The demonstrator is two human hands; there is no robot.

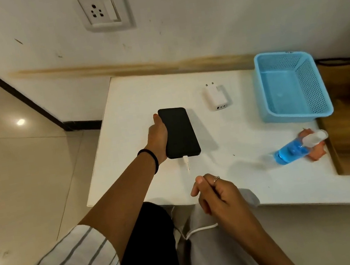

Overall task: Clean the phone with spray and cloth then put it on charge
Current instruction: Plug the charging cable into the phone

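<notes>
The phone [179,131] lies flat on the white counter [229,146], screen dark and black all over, a white cable [186,162] plugged into its near end. The left hand [159,138] cups its left edge, fingers hidden beneath, so the grip is hard to read. The right hand [216,191] hovers nearer, loosely curled, holding nothing visible. One white charger [216,97], unplugged, lies beyond. One blue basket [289,87], one blue spray [297,149] lying across one orange cloth [317,152]. One wall socket [100,8].
</notes>
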